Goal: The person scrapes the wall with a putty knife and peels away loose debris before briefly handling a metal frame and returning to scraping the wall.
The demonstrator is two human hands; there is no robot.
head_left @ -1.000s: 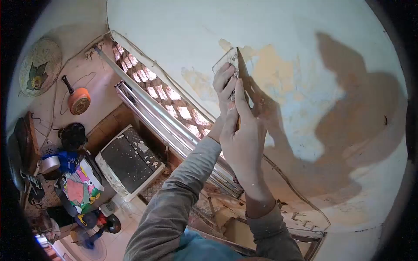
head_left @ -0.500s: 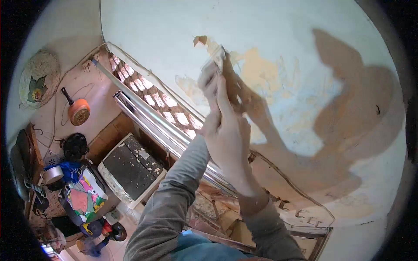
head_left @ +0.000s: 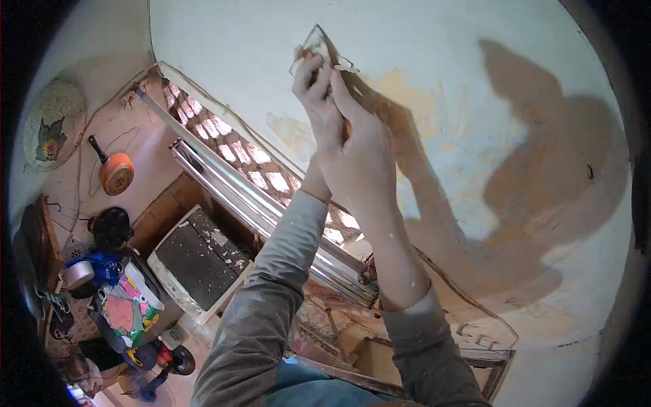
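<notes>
Both my hands are raised against the pale wall (head_left: 434, 47), gripping one scraper (head_left: 316, 49) with a wide, flat blade. My left hand (head_left: 317, 102) is closed, its fingers bent close behind the blade. My right hand (head_left: 359, 149) is wrapped around the handle, which is mostly hidden, with a finger stretched toward the blade. The blade lies at the wall's surface, by a loose bit of paint at its right corner. Bare tan patches (head_left: 400, 88) show to the right of the blade, where the paint has come off. Another patch (head_left: 291, 132) is to the left of my hands.
Below the wall run metal pipes (head_left: 230, 193) beside a lattice opening (head_left: 237, 146). A dark-topped appliance (head_left: 200, 258) is strewn with paint flakes. An orange pan (head_left: 116, 173) hangs at left, above a black pan (head_left: 112, 228) and a heap of household items. A cable (head_left: 461, 292) crosses the lower wall.
My hands and the scraper have moved up the wall and slightly left. The blade now covers the spot where a curled paint flake hung. The view has shifted slightly.
</notes>
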